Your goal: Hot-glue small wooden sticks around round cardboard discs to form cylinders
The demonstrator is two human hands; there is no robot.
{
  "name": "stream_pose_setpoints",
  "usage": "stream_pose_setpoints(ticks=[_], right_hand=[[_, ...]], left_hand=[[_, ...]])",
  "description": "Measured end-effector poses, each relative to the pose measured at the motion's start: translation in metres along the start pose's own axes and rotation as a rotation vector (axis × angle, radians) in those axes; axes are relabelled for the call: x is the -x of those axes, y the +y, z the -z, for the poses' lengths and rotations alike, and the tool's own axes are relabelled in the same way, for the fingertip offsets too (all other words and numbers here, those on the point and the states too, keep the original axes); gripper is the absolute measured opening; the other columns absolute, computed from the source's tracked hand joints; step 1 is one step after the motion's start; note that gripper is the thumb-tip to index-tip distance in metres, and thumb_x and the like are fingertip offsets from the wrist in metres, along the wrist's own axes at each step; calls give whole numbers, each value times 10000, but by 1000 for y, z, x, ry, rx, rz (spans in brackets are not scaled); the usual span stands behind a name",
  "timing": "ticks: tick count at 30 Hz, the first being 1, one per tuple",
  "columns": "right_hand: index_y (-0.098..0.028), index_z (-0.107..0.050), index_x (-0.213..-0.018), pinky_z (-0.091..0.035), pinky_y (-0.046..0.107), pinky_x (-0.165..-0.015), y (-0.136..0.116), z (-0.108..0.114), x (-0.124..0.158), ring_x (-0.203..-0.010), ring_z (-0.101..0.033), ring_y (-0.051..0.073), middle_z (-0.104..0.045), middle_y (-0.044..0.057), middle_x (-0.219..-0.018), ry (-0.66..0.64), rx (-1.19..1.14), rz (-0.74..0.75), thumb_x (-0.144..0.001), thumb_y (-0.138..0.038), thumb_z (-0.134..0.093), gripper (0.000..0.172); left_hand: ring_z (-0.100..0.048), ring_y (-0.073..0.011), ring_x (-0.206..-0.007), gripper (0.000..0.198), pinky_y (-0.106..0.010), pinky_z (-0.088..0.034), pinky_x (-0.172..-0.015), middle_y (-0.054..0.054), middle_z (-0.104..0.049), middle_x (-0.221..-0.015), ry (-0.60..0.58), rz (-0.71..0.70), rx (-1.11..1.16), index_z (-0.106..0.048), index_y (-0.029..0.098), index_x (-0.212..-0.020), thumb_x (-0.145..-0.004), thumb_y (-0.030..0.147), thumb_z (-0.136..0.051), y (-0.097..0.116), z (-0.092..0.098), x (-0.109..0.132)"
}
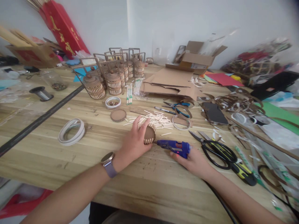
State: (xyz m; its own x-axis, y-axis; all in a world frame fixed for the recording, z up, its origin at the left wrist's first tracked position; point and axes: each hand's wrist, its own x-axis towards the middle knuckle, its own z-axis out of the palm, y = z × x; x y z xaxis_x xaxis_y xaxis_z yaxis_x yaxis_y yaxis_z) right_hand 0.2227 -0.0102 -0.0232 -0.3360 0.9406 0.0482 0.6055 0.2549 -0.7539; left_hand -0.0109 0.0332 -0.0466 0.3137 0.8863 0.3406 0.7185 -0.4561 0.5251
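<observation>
Blue, the glue gun [172, 147] was gripped in the right hand [195, 161], its nozzle just beside a round base [149, 134] on the table [77, 165]. The left hand [132, 141] gripped that base between thumb and fingers. Loose sticks [161, 119] lay just beyond, scissors [218, 153] to the right.
</observation>
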Motion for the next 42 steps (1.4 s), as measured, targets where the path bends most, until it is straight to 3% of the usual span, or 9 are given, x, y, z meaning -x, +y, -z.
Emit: stream_pose_setpoints(ticks=[15,19,21,23,27,33,37,40,42], right_hand=[[-186,-725,-981,-583,419,-797,1,-3,2,-856,-718,287,-781,92,-936,50,-8,-103,-813,-449,-571,348],[-193,-706,-862,-560,336,-652,1,9,1,-747,-677,237,-748,78,-831,121,-158,-247,-771,-553,-647,376],[-178,-696,-772,-504,272,-538,0,19,1,-622,-625,177,-716,64,-726,4,-334,-358,-731,-612,-692,436],[-148,-704,-744,-447,222,-468,-3,26,3,-538,-575,127,-700,57,-659,-208,-535,-486,-683,-642,-737,499],[-116,-720,-771,-451,171,-441,-10,26,8,-469,-577,82,-716,53,-632,-534,-739,-662,-645,-634,-779,536],[-133,-693,-750,-502,153,-449,-18,15,7,-475,-620,78,-707,25,-638,-623,-716,-703,-672,-636,-764,515],[-163,-640,-724,-460,168,-413,-22,15,1,-418,-568,77,-670,-1,-577,-662,-577,-678,-688,-670,-727,516],[-182,-626,-707,-430,191,-420,-24,20,-2,-420,-536,90,-623,-16,-532,-681,-381,-549,-733,-697,-661,517],[-187,-643,-653,-369,195,-412,-25,26,-1,-423,-495,90,-590,-15,-514,-624,-96,-398,-789,-632,-641,465]], left_hand=[[-362,-411,-1407,995,-548,-475,-1055,-166,-199,-1562,-19,15,1,-242,278,-1498,-682,162,-800,2,2,-1],[-348,-426,-1410,1007,-566,-489,-1032,-169,-187,-1566,-28,15,-5,-232,287,-1501,-683,179,-809,2,2,-1],[-367,-429,-1397,1013,-565,-510,-1005,-166,-191,-1565,-23,17,-1,-230,300,-1501,-681,179,-813,1,2,-1],[-384,-430,-1385,1026,-563,-523,-988,-165,-194,-1565,-22,17,1,-226,310,-1503,-677,175,-818,1,2,-1],[-339,-429,-1415,1025,-566,-483,-1037,-177,-190,-1563,-37,13,-5,-225,286,-1505,-680,164,-821,1,2,-1],[-308,-417,-1435,987,-568,-450,-1070,-179,-192,-1553,-26,5,-8,-236,275,-1495,-692,161,-799,1,2,-1],[-305,-415,-1435,980,-573,-453,-1062,-172,-195,-1550,-26,11,0,-237,286,-1489,-693,163,-794,0,1,-2],[-314,-414,-1429,998,-574,-461,-1052,-160,-193,-1554,-24,8,1,-228,309,-1489,-684,170,-801,-1,1,-2],[-323,-414,-1424,999,-570,-464,-1050,-158,-189,-1557,-26,6,1,-231,312,-1489,-681,174,-803,-1,1,-2]])
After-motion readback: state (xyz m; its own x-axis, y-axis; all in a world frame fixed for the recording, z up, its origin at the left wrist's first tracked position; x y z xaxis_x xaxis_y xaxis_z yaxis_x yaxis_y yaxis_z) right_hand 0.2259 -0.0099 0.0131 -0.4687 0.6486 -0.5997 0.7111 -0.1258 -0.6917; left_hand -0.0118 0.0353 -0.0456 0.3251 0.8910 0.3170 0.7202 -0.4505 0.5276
